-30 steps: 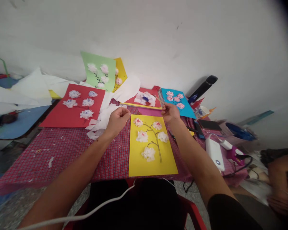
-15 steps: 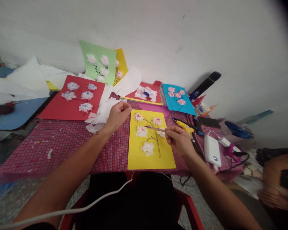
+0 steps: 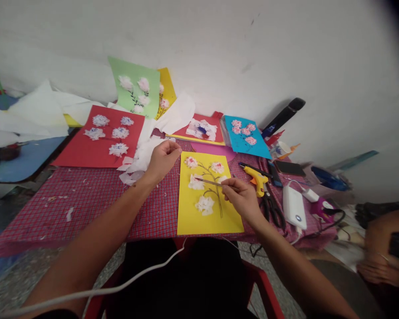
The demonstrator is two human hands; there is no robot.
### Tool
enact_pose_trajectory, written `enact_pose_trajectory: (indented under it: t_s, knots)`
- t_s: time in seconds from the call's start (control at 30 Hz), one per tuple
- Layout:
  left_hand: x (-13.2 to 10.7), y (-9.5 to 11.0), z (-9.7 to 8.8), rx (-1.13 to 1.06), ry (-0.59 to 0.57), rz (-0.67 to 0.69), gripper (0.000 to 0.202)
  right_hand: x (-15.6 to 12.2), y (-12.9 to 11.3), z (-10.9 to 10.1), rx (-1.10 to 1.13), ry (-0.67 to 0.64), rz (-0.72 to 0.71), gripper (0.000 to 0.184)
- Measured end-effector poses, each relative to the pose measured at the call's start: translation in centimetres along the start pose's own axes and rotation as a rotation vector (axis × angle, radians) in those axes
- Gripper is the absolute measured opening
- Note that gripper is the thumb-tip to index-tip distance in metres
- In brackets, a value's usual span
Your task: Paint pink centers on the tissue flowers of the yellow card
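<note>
- Right hand (image 3: 242,200): thumb and fingers pinch a thin stick (image 3: 211,182), possibly a paintbrush handle. Its tip lies at a white tissue flower (image 3: 196,182) on the yellow card (image 3: 194,219); contact cannot be confirmed. Excess pressure could crush or tear the tissue.
- Left hand (image 3: 162,160): fingers curled in toward the thumb, just off the card's upper left corner and beside loose white tissue (image 3: 136,161). Whether it holds anything cannot be told. Any shred clinging to the fingers could drop onto the card.
- The yellow card lies flat on the red checked cloth (image 3: 69,204) of the desk, with no visible restraint. A sideways push could shift it and drag the stick across the drawn branch.
- A yellow hot glue gun (image 3: 256,179) lies just right of the card, above black-handled scissors (image 3: 271,210). Its temperature cannot be told. A careless right-hand swing could knock either item or cause a burn.
</note>
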State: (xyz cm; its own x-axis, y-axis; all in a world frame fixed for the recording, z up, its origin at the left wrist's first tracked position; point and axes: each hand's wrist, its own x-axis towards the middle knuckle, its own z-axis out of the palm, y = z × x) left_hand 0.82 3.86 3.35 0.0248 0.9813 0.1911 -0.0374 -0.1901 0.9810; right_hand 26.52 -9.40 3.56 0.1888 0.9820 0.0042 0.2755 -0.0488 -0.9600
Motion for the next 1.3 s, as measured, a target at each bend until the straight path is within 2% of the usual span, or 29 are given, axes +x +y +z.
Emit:
enact_pose_trajectory:
  t_s: [0.5, 0.67, 0.77, 0.93, 1.13, 1.3]
  knots:
    - [0.0, -0.4, 0.0, 0.010, -0.007, -0.015, 0.008, -1.7, 0.3, -0.7, -0.036, -0.012, -0.016, 0.018]
    - [0.0, -0.4, 0.0, 0.009, -0.010, -0.012, 0.008, -1.1, -0.1, -1.0, -0.029, 0.026, -0.045, 0.015]
    - [0.1, -0.6, 0.0, 0.006, -0.014, -0.007, 0.009, 0.3, -0.2, -1.0, -0.066, 0.047, -0.104, 0.014]
    - [0.2, -0.7, -0.1, 0.014, -0.004, -0.003, 0.010, 2.2, 0.0, -0.2, -0.266, -0.028, -0.262, 0.010]
    - [0.2, -0.3, -0.1, 0.001, -0.006, 0.001, 0.010, 2.2, -0.6, 0.5, -0.374, -0.099, -0.345, 0.012]
    - [0.1, -0.2, 0.0, 0.003, -0.004, -0.002, 0.010, 2.1, -0.8, 0.4, -0.390, -0.071, -0.392, 0.014]
